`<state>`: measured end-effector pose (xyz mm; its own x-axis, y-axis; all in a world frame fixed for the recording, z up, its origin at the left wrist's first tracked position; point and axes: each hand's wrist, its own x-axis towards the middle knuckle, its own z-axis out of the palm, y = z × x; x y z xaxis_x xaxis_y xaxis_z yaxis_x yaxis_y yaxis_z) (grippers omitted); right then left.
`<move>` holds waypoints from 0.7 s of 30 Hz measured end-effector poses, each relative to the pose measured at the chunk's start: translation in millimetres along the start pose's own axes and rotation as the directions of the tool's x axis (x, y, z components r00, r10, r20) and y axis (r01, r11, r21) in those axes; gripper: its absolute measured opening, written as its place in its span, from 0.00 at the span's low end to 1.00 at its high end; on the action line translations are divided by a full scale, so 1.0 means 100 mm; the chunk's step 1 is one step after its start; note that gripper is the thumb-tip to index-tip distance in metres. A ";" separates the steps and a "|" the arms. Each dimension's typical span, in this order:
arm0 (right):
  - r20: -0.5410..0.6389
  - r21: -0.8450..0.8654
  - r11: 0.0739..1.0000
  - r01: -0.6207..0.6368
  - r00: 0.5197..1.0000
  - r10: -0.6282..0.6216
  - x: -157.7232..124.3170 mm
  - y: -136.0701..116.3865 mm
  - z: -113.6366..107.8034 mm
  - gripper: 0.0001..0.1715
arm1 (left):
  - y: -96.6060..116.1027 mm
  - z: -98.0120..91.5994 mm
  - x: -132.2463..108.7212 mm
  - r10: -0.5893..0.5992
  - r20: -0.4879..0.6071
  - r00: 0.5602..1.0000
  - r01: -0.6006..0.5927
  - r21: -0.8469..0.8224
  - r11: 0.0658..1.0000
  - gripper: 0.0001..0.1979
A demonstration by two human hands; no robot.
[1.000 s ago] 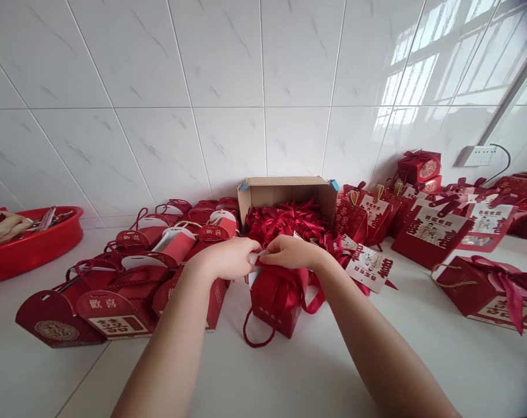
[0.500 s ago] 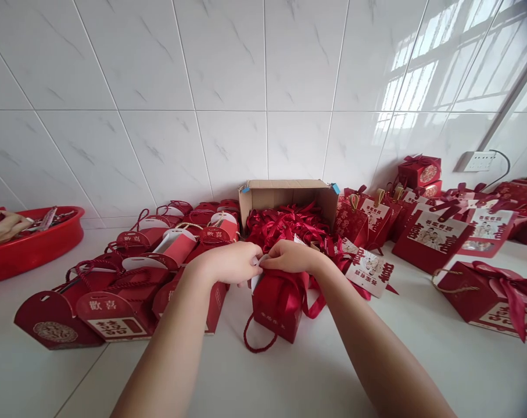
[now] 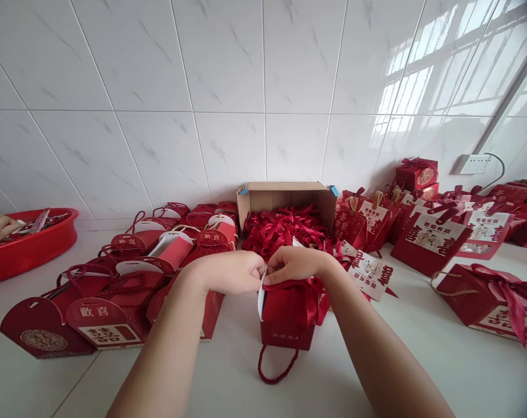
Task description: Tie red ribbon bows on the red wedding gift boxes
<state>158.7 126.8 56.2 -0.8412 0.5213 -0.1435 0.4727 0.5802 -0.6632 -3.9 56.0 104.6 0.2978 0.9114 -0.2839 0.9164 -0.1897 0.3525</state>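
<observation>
A small red gift box (image 3: 288, 330) with a red cord handle stands on the white counter in front of me. Over its top lies a red satin ribbon (image 3: 298, 299). My left hand (image 3: 230, 271) and my right hand (image 3: 294, 264) meet just above the box, both with fingers closed in a pinch on the ribbon. A white card or flap edge (image 3: 260, 299) shows at the box's upper left, right under my fingers.
An open cardboard box (image 3: 289, 196) full of red ribbons stands against the tiled wall. Several red gift boxes (image 3: 115, 302) crowd the left; more tagged boxes (image 3: 429, 235) fill the right. A red basin (image 3: 28, 247) sits at the far left, a wall socket (image 3: 471, 164) at the right.
The gift box has turned to face me squarely and shifted slightly right and nearer. Both hands stayed pinched together above it, drawing the ribbon up over the top.
</observation>
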 end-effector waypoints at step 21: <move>-0.233 -0.130 0.943 -0.306 0.934 0.271 -0.66 -0.17 -0.21 0.12 | -0.34 -0.28 -0.31 -0.194 -0.804 0.562 0.070 -0.188 0.980 0.19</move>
<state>211.8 95.4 92.2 -0.5962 0.7901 -0.1423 0.7376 0.4690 -0.4857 -51.5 44.8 126.6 -0.2257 0.8427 0.4887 0.8683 -0.0534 0.4931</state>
